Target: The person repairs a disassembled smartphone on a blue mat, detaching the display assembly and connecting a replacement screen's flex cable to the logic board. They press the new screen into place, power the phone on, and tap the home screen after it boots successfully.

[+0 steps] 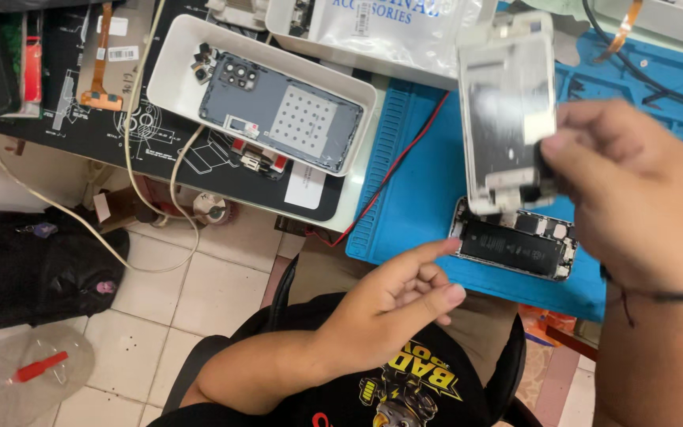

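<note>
My right hand (634,198) pinches the lower edge of a white phone screen panel (507,103), holding it raised with its metal back facing me. Under the panel lies an opened phone body (515,245) with a black battery, on a blue work mat (420,182). My left hand (397,296) hovers near the mat's front edge, index finger stretched toward the phone body, holding nothing.
A white tray (171,75) at the back holds a grey phone back cover (286,111) and small parts. A red wire (393,170) crosses the mat. A plastic bag (381,28) lies behind. A black bag (33,265) and clear bottle (17,379) sit on the tiled floor.
</note>
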